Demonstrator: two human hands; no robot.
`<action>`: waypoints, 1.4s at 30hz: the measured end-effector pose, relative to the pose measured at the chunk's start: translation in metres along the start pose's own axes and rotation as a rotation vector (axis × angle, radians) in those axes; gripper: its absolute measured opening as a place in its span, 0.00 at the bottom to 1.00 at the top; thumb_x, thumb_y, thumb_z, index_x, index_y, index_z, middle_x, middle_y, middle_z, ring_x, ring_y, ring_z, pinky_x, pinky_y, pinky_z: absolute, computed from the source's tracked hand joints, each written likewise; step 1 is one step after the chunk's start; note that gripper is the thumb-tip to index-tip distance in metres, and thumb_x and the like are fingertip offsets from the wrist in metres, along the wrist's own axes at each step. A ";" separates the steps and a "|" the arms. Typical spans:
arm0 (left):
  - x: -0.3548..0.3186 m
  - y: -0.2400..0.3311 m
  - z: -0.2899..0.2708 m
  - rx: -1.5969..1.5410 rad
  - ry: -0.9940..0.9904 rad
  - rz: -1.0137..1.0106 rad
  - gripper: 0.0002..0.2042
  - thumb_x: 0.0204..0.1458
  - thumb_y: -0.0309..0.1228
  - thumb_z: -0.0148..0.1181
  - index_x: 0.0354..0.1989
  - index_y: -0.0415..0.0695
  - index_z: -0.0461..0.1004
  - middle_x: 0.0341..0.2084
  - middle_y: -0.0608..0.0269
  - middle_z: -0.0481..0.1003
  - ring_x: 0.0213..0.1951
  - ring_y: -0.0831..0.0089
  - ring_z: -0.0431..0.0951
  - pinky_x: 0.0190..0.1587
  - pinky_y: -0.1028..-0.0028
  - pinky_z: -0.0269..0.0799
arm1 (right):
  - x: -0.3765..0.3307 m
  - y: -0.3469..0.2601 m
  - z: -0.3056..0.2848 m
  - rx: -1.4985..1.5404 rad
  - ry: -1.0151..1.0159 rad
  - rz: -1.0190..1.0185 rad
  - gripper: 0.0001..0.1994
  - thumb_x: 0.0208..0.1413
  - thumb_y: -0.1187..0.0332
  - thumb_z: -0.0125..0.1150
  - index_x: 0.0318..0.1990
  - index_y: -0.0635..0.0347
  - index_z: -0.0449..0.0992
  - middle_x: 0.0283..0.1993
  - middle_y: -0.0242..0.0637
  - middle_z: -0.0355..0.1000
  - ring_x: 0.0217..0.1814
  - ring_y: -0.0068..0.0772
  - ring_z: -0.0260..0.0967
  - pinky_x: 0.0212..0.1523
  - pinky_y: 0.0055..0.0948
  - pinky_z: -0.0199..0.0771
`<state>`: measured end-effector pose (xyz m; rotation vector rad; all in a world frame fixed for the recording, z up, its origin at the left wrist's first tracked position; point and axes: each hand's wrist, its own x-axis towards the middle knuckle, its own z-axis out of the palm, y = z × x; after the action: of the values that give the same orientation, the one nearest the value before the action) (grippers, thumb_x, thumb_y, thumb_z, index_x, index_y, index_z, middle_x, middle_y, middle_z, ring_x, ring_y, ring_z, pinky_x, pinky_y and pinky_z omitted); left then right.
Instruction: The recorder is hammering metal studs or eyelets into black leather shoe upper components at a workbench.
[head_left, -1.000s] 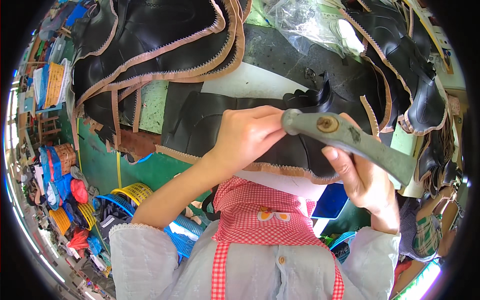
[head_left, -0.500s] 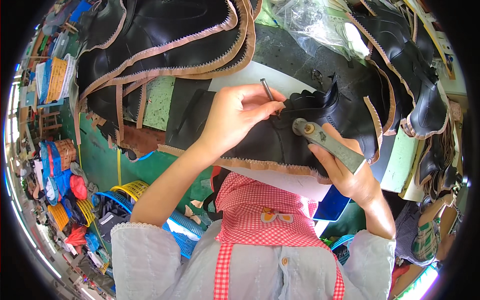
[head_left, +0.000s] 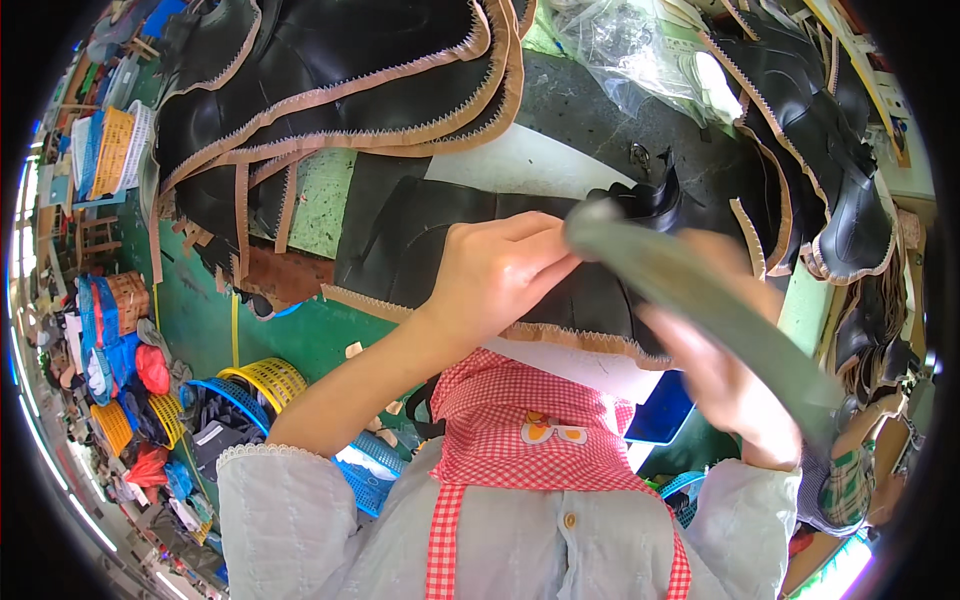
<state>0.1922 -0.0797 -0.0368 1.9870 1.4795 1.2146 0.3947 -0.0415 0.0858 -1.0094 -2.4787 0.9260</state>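
My left hand (head_left: 500, 268) is closed in a pinch over a black leather boot upper (head_left: 420, 235) with a tan zigzag edge. It holds a thin metal punch, seen half a second ago; fingers and hammer now hide it. My right hand (head_left: 715, 345), smeared by motion, grips a hammer (head_left: 690, 285) with a grey-green metal body. The hammer's head is blurred beside my left fingertips, over the punch's place. A curled black strap part (head_left: 660, 200) of the upper rises past the hammer. Beneath the upper lies a white board (head_left: 520, 165).
Stacked black leather pieces (head_left: 340, 60) with tan edges lie at the far left, more leather pieces (head_left: 800, 110) at the right. Clear plastic wrap (head_left: 640, 60) lies at the back. Below the table's left side stand yellow (head_left: 265, 380) and blue baskets (head_left: 225, 400). Another person (head_left: 850, 470) is at the right.
My left hand has moved down and right, and the punch has gone out of sight. The hammer has swung up closer to the camera, its head over my left fingertips.
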 end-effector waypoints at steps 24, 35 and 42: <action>-0.009 -0.018 -0.006 -0.102 -0.068 -0.028 0.07 0.52 0.25 0.60 0.38 0.39 0.80 0.35 0.57 0.82 0.34 0.63 0.82 0.39 0.75 0.78 | 0.000 -0.004 0.008 0.181 -0.125 0.220 0.12 0.57 0.70 0.64 0.45 0.69 0.75 0.32 0.44 0.75 0.29 0.40 0.72 0.33 0.32 0.70; 0.031 -0.009 -0.007 0.382 -0.101 0.122 0.18 0.45 0.38 0.69 0.29 0.42 0.65 0.25 0.60 0.67 0.31 0.57 0.68 0.37 0.62 0.62 | -0.039 0.046 0.051 0.214 -0.059 0.254 0.09 0.60 0.70 0.61 0.37 0.62 0.66 0.22 0.49 0.70 0.24 0.50 0.75 0.22 0.35 0.69; 0.033 0.007 -0.017 0.186 -0.405 0.114 0.20 0.37 0.25 0.71 0.33 0.45 0.62 0.26 0.62 0.68 0.33 0.58 0.73 0.36 0.62 0.64 | -0.063 0.031 0.032 0.124 -0.113 0.259 0.12 0.55 0.70 0.65 0.40 0.64 0.68 0.27 0.53 0.72 0.29 0.56 0.75 0.27 0.39 0.72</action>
<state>0.1846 -0.0552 -0.0086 2.2969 1.3251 0.6734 0.4392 -0.0836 0.0387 -1.2886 -2.3810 1.2307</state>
